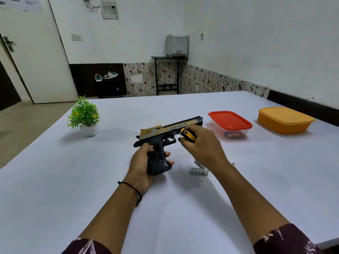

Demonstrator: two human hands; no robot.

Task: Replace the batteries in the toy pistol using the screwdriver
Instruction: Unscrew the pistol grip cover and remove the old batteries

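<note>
The toy pistol [166, 133] is black with a gold slide and lies on its side over the white table [91, 180], barrel pointing right and away. My left hand [142, 165] grips its black grip from the left. My right hand [202, 143] holds the screwdriver [189, 134] by its yellow and black handle, just below the barrel; the shaft is hidden. Two white batteries [199, 170] lie on the table under my right wrist, one partly hidden.
A small green plant in a white pot [85, 116] stands at the left. A clear box with a red lid [230, 123] sits right of the pistol, an orange lidded box [284, 120] farther right. The table's right edge runs near the wall.
</note>
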